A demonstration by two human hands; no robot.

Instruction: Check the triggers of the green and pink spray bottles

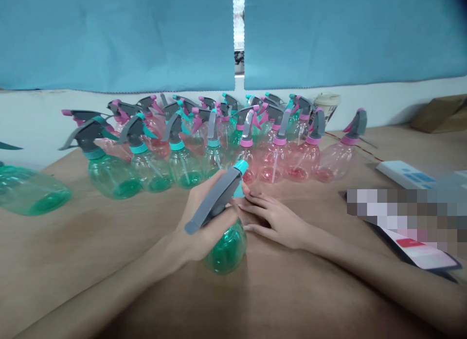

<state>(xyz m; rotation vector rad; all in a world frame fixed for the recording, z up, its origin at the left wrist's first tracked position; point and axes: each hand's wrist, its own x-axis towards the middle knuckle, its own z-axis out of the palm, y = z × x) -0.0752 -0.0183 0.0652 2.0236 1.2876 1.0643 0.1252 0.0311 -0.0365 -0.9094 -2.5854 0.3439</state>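
My left hand (202, 227) is wrapped round the neck of a green spray bottle (226, 249) with a grey and turquoise trigger head. The bottle stands on the table close in front of me, its nozzle pointing away. To its right my right hand (277, 217) lies low over the table, fingers stretched towards the bottle and trigger. I cannot tell whether those fingertips touch it. Just beyond my hands is a front row of spray bottles, green ones (184, 166) on the left and pink ones (272, 164) on the right.
More spray bottles crowd behind the front row, and another green bottle (32, 190) is at the far left. A paper cup (328, 105), a brown package (441, 114), a white box (403, 173) and a partly blurred-out flat item (419, 246) are on the right. Blue curtains (120, 37) hang behind.
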